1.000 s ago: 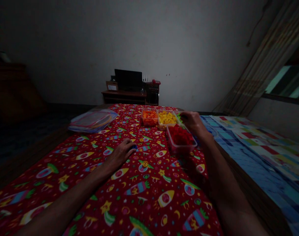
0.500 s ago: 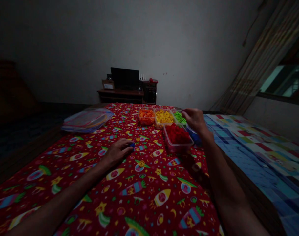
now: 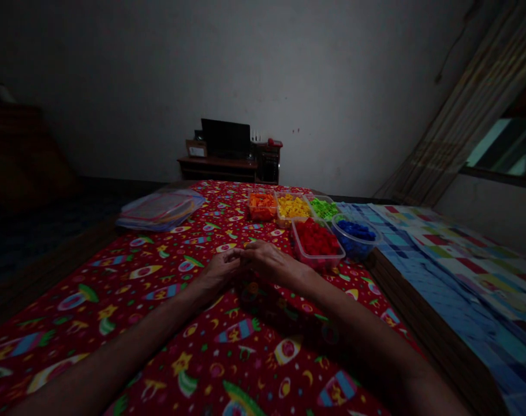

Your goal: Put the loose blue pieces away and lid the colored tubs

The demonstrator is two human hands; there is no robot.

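my two hands meet in the middle of the red rocket-print cloth (image 3: 167, 277), both arms stretched out along it. my left hand (image 3: 222, 270) lies low on the cloth with the fingers curled in toward the right, and my right hand (image 3: 269, 263) lies palm down just beside it, its fingertips touching those of the left. the light is dim and the fingers overlap where they meet, so i cannot tell whether either hand is pinching something small or simply lying slack against the other

the nearest thing is the clear tub (image 3: 321, 261) of red pieces (image 3: 317, 237), which stands on the cloth just to the right of my right hand and a little farther out, close to it but not touching. right of that tub, at the edge of the cloth, is a round bowl (image 3: 355, 247) of blue pieces (image 3: 355, 230), touching or almost touching the tub's side. behind them three more tubs stand in a row: orange pieces (image 3: 263, 203) on the left, yellow pieces (image 3: 292, 207) in the middle, green pieces (image 3: 324, 208) on the right

far off to the left on the cloth lies a flat stack of clear lids (image 3: 161, 211), well apart from my hands. beside the cloth on the right is a patchwork mat (image 3: 440, 248) in blues and other colours. against the far wall stands a low desk (image 3: 219, 167) with a dark monitor (image 3: 226, 138) on it, and a curtain (image 3: 462, 110) hangs at the right
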